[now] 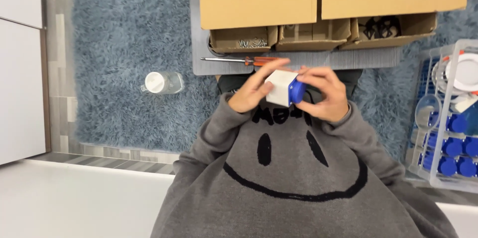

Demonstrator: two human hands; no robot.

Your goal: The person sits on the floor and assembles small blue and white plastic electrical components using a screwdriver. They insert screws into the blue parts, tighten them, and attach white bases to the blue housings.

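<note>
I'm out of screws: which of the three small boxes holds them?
The leftmost small box, just beyond the screwdriver; the middle box shows only cardboard, and the right box holds black parts.

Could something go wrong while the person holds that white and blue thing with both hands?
Maybe. The white box with its blue cap is held up in the air by the left hand and right hand using just the fingers, so it might slip and drop onto the lap. The screwdriver lies near the edge of the gray tray, close to the hands, so a bump could roll it off. The bottle on the rug could get kicked over.
</note>
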